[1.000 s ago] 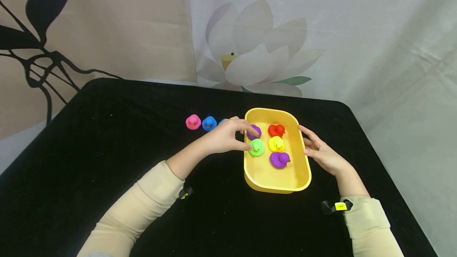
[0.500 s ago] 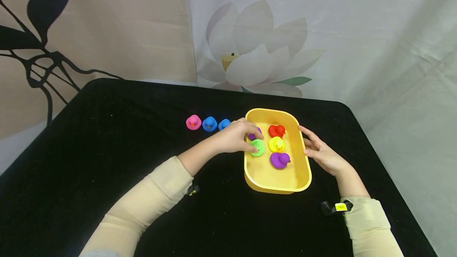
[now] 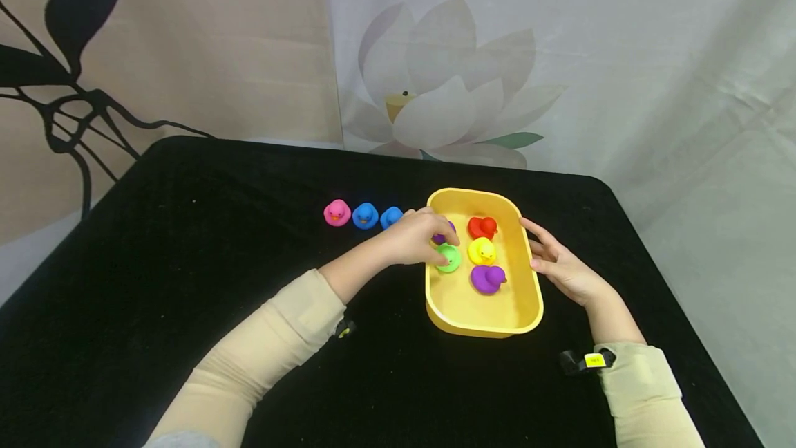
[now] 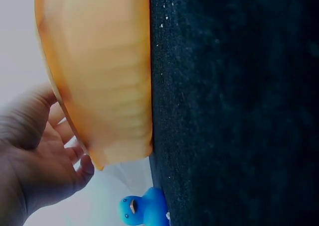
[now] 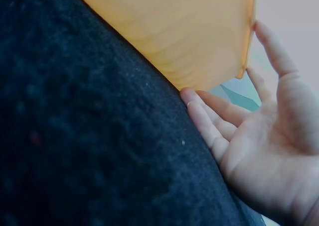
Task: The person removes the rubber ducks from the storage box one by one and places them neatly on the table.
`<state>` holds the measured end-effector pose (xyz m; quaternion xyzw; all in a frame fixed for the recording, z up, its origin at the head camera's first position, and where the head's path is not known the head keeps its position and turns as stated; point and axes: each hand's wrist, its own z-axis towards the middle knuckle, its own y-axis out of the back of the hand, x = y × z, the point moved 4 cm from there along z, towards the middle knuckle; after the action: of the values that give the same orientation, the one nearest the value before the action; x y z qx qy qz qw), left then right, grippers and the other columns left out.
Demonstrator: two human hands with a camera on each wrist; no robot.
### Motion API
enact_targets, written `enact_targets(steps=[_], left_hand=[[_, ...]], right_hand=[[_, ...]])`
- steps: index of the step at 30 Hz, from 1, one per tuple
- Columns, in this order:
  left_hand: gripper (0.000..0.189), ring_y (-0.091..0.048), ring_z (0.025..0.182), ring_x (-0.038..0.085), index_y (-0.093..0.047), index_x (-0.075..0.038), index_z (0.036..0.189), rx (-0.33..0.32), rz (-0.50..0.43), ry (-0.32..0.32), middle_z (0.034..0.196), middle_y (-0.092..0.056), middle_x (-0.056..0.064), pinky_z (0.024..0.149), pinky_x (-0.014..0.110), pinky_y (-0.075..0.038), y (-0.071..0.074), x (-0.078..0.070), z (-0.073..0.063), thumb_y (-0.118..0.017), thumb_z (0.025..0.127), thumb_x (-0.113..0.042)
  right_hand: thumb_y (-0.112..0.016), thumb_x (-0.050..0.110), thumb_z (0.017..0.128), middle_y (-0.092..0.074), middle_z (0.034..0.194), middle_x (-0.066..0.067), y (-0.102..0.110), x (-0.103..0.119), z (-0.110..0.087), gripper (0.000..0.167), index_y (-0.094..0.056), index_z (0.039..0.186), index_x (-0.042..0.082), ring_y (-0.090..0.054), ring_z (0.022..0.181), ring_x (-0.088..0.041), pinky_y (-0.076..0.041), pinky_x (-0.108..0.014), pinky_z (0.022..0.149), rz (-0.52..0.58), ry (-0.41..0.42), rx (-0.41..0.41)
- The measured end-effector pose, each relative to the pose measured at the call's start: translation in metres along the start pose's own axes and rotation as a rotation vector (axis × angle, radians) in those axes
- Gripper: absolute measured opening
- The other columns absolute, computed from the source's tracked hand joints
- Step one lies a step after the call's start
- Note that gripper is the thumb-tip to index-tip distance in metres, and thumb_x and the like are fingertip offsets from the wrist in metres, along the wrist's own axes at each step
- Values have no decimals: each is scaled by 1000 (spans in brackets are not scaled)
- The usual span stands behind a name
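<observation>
So, 5 ducks (image 3: 482, 252) in 1 tray (image 3: 479, 316), 3 out; L hand (image 3: 415, 237) grip unclear, R hand (image 3: 567, 270) straight-fingered.

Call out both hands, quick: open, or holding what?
Left hand: at the green duck inside the yellow tub; whether it grips the duck cannot be told.
Right hand: open, touching the tub's side.

- Left arm (image 3: 261, 351): slants inward toward the far edge of the surface (image 3: 186, 261), its pale sleeve (image 3: 305, 313) ending short of the bare wrist.
- Left grip (image 3: 419, 237): thumb and fingers bent and parted, tips angled downward.
- Right arm (image 3: 640, 386): rises alongside the surface's right edge, similarly sleeved, wrist bare.
- Right grip (image 3: 569, 272): fingers extended, spread, pointing away from that edge; thumb held apart.
</observation>
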<state>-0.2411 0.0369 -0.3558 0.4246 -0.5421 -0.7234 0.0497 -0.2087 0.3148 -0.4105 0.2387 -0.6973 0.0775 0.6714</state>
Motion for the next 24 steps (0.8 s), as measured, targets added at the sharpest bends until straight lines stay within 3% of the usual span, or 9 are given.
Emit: enact_targets(steps=[14, 24], left_hand=[[34, -44, 96, 13, -73, -19, 111, 14, 34, 120, 98, -62, -7, 80, 32, -33, -3, -5, 3, -80, 78, -26], [30, -44, 98, 14, -74, -20, 108, 31, 79, 150, 98, -62, -8, 84, 33, -33, -7, -7, 8, -80, 79, -25]], right_hand=[[-56, 21, 97, -29, 147, -29, -1, 3, 1, 73, -11, 154, 19, -50, 120, -19, -20, -64, 104, 16, 9, 23], [-57, 21, 97, -29, 147, -28, -1, 3, 1, 72, -12, 154, 19, -50, 120, -19, -20, -65, 103, 20, 14, 20]])
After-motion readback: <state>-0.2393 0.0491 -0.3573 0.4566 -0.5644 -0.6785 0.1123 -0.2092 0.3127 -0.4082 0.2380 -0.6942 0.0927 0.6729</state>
